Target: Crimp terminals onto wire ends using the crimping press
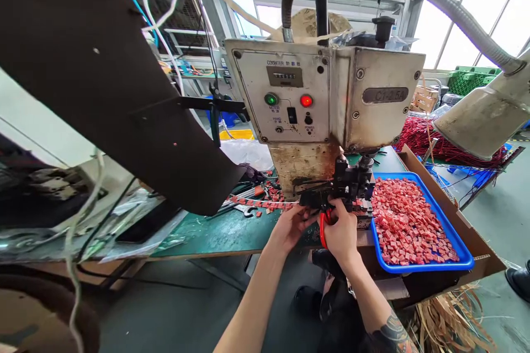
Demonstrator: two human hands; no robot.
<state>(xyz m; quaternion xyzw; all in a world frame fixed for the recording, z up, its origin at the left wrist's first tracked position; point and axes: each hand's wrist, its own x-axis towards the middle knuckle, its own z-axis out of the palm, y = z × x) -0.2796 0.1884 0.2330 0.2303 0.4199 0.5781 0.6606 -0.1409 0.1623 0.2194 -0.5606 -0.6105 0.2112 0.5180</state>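
Both my hands are up at the black tool head of a beige bench press machine. My left hand has its fingers curled and pinched at the tool's left side, next to a strip of red terminals. My right hand is closed around a looped red wire, holding it up at the tool head. What the left fingertips pinch is too small to make out.
A blue tray full of small red pieces sits right of the tool inside a cardboard box. Bundles of red wire lie behind. A large dark reel overhangs the green bench at left. A lamp head hangs at right.
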